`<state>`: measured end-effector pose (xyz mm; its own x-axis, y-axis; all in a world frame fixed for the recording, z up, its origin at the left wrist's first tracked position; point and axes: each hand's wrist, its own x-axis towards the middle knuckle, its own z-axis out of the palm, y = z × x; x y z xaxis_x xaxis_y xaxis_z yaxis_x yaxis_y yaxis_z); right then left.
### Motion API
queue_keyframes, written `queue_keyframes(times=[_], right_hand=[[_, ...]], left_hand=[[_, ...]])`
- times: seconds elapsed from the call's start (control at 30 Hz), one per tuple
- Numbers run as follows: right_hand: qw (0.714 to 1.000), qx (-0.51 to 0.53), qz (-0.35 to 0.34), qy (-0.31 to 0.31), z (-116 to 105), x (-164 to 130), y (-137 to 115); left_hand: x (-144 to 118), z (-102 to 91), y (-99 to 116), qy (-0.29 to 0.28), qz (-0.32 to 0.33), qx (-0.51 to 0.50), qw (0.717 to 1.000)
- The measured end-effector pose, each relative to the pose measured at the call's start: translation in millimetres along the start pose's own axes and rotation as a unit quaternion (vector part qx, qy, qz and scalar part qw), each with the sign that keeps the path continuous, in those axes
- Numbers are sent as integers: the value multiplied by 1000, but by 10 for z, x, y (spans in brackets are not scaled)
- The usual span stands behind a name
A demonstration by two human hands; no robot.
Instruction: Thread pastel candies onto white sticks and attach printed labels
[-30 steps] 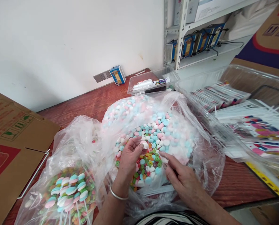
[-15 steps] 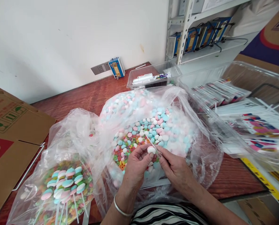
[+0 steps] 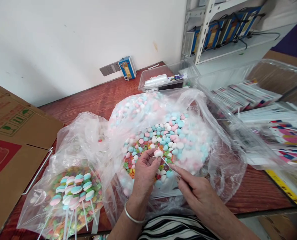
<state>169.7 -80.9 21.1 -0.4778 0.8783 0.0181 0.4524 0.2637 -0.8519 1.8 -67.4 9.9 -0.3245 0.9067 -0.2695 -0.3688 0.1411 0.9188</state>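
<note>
My left hand (image 3: 146, 170) pinches a pink and white candy (image 3: 158, 153) between thumb and fingertips. Closed around a thin white stick (image 3: 166, 162) is my right hand (image 3: 197, 186); the stick's far end meets the candy, though how deep it sits I cannot tell. Under both hands, an open clear plastic bag (image 3: 220, 166) holds many blue, pink and white candies (image 3: 179, 145) and small coloured ring candies (image 3: 131, 165). At the left, several finished candy skewers (image 3: 76, 190) with white sticks rest on another bag of ring candies (image 3: 57, 225).
A cardboard box (image 3: 21, 140) stands at the left. Behind the bags is a clear tray (image 3: 143, 83) with white packets, near a blue device (image 3: 128, 68) by the wall. At the right, a large clear bin (image 3: 228, 128) holds sticks and printed packets. A metal shelf (image 3: 204, 33) stands behind.
My right hand has drawn back to the right along the stick, while my left hand has lifted the candy slightly. The stick now points at the candy from the lower right. The view has shifted slightly.
</note>
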Motion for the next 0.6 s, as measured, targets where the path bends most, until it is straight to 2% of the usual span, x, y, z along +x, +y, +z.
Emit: queue_keyframes(times=[0.27, 0.47, 0.6], right_hand=[[1000, 23, 15, -2, -39, 51, -54], [999, 36, 32, 24, 56, 43, -49], [998, 39, 35, 36, 104, 52, -46]], left_hand=[[-42, 21, -15, -8, 35, 83, 996], [-64, 35, -84, -43, 78, 129, 988], [-63, 0, -168, -45, 129, 175, 975]])
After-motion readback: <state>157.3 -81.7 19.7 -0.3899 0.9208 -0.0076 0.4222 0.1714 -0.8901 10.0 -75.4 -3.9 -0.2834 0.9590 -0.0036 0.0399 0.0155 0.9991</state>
